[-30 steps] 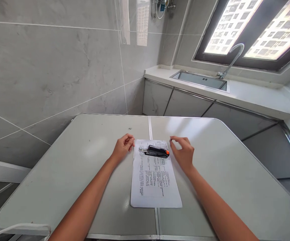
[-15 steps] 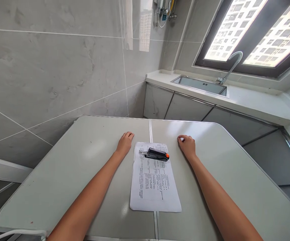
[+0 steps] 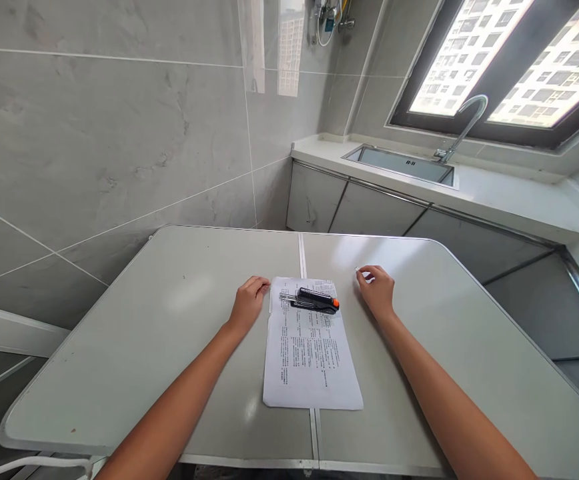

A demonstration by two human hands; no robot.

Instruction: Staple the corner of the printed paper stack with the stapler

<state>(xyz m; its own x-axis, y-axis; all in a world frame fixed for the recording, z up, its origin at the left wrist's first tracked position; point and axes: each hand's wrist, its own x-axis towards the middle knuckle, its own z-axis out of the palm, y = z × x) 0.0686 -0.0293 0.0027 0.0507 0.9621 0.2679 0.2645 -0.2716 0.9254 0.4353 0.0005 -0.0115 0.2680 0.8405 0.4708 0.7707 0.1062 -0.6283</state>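
Observation:
A black stapler (image 3: 315, 301) with an orange end lies on a stack of printed paper (image 3: 314, 380), a metal rail sticking out to its left. My left hand (image 3: 249, 301) rests at the upper left edge of the paper. Its fingers are drawn together, and whatever is between them, if anything, is hidden. On the other side, apart from the paper, my right hand (image 3: 378, 291) has thumb and forefinger pinched. A tiny pale bit shows at those fingertips, too small to name.
A pale folding table (image 3: 209, 393) with a centre seam carries everything. A tiled wall (image 3: 119, 133) stands to the left and behind. Beyond the table are a counter (image 3: 499, 193) with a sink (image 3: 404, 167), a tap (image 3: 462, 127) and a window.
My left hand has come slightly back toward me, its fingers now at the paper's edge. My right hand has lifted its pinched fingers slightly, showing the pale bit. The view has shifted a little.

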